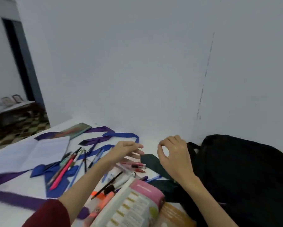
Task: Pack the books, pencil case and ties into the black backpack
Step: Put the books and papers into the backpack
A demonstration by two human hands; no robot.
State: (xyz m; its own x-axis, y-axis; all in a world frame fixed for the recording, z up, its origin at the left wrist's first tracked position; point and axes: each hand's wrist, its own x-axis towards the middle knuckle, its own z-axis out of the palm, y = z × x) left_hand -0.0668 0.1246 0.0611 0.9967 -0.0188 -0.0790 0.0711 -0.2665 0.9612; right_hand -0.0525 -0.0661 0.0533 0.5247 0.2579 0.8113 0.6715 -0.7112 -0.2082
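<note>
Both hands hover above the white desk (31, 190) at the centre of the frame, and neither holds anything. The left hand (126, 149) has loosely bent fingers reaching toward the right. The right hand (173, 154) is loosely curled, its thumb and forefinger nearly meeting, though nothing shows between them.

A dark green tie (151, 161) lies on the desk between and just below the hands, its pointed tip under the gap between them and its length running to the lower right beneath the right wrist. The black backpack (245, 174) fills the right of the frame, just beside the right hand. A blue tie (121, 135) and a purple tie (15, 199) spread across the left half of the desk, left of the left hand. An open book (32, 153) lies at far left, well apart from the hands. Loose pens (82, 161) are scattered under and left of the left forearm. A pink book (137, 203) sits at bottom centre between the forearms, with an orange book (175, 215) beside it. A dark case (78, 130) rests near the wall in the upper left of the desk; the blur hides what it is
</note>
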